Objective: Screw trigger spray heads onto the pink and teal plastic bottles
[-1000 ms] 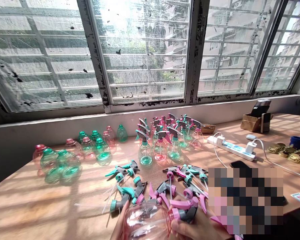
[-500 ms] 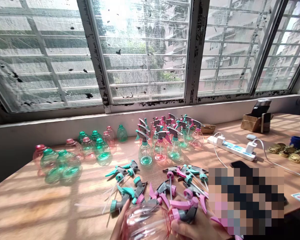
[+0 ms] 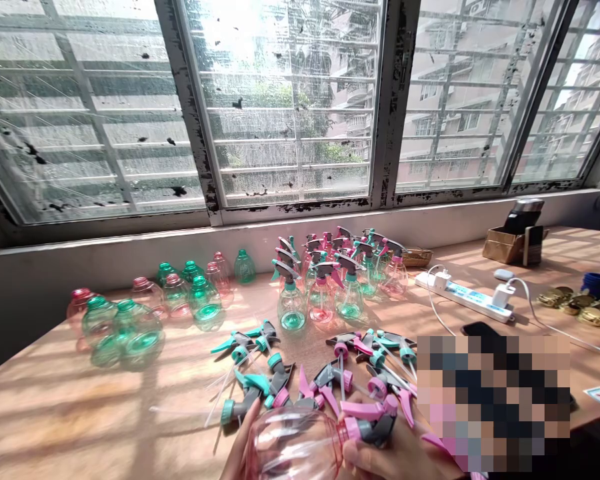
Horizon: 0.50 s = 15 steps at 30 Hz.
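A clear pink spray bottle (image 3: 293,443) lies sideways between my hands at the bottom of the view. My left hand (image 3: 241,445) grips the bottle's body from the left. My right hand (image 3: 380,457) closes around the pink collar of the spray head (image 3: 373,421), which sits at the bottle's neck; the bottle's underside is cut off by the frame. Just beyond lie loose spray heads: teal and grey ones (image 3: 277,373) on the left, pink and grey ones (image 3: 333,380) on the right, with thin dip tubes.
Open green and pink bottles (image 3: 205,303) stand at the left back. Bottles with spray heads fitted (image 3: 321,293) are grouped at the middle back. To the right are a power strip (image 3: 463,297), a cardboard box (image 3: 500,245) and gold-coloured pieces (image 3: 575,307). A blurred patch covers the right front.
Almost nothing differs. Both hands keep their hold on the pink bottle and its spray head; the whole view has shifted very slightly.
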### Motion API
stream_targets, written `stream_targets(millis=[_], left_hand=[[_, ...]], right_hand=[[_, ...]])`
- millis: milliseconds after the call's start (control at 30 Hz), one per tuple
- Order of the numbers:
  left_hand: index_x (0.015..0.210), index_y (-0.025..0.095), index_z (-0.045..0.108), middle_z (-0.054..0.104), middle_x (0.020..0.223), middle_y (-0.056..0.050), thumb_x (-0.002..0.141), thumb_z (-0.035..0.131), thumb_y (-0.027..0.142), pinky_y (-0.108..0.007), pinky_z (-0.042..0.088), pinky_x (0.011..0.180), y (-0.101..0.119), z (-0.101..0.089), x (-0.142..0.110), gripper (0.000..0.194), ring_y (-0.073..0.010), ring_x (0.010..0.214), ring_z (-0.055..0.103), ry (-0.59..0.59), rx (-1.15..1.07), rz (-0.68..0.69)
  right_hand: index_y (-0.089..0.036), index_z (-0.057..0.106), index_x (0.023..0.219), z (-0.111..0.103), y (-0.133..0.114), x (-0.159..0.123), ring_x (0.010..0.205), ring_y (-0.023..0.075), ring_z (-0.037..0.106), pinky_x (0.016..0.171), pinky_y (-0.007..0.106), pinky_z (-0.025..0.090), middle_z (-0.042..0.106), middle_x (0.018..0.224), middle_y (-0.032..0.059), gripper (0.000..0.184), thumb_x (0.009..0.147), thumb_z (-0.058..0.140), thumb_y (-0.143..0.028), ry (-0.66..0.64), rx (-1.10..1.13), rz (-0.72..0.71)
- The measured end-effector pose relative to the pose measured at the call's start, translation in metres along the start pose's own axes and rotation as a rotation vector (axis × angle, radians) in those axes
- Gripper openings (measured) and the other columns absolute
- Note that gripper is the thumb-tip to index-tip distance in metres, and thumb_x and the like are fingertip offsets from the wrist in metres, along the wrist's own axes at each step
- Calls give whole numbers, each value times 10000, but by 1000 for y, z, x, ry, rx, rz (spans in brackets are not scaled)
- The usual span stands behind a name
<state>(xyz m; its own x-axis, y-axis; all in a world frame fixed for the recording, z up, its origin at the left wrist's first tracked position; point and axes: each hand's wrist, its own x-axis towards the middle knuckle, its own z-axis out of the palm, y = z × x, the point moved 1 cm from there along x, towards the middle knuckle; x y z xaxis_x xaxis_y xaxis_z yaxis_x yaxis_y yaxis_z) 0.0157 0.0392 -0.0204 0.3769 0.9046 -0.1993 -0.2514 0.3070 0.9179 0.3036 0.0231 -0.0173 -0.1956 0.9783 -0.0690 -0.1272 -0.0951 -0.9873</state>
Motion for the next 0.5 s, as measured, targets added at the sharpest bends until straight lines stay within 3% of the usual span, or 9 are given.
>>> stream_targets(millis=[133,233,333,500], left_hand=[[1721,408,291,617,1636,-69,852,744,773,-545,413,1285,-5,-3,1,1046,-422,1485,598,-5,6,4],[1704,304,381,714,1517,-126,894,614,836,-608,494,1206,-1,8,12,997,-458,1461,613,17,-28,-133],[1662,285,468,777,1419,-138,873,550,897,-624,553,1134,3,16,20,1001,-475,1442,627,74,-69,-222],[1659,296,467,747,1472,-128,888,591,863,-609,481,1216,-6,5,15,965,-447,1516,555,133,-80,-173]], right_hand=[[-167,748,767,-4,9,4,571,133,565,576,242,472,643,576,-16,486,636,1012,-553,4,-34,32],[-182,808,825,-10,19,3,594,174,612,639,303,559,668,592,-4,454,636,1011,-542,70,-59,29],[-201,845,898,-14,25,2,638,209,664,686,330,597,700,631,11,462,633,1010,-542,99,-66,36],[-182,856,834,-14,28,3,635,215,664,703,345,610,716,648,35,438,632,1007,-540,115,-78,46]])
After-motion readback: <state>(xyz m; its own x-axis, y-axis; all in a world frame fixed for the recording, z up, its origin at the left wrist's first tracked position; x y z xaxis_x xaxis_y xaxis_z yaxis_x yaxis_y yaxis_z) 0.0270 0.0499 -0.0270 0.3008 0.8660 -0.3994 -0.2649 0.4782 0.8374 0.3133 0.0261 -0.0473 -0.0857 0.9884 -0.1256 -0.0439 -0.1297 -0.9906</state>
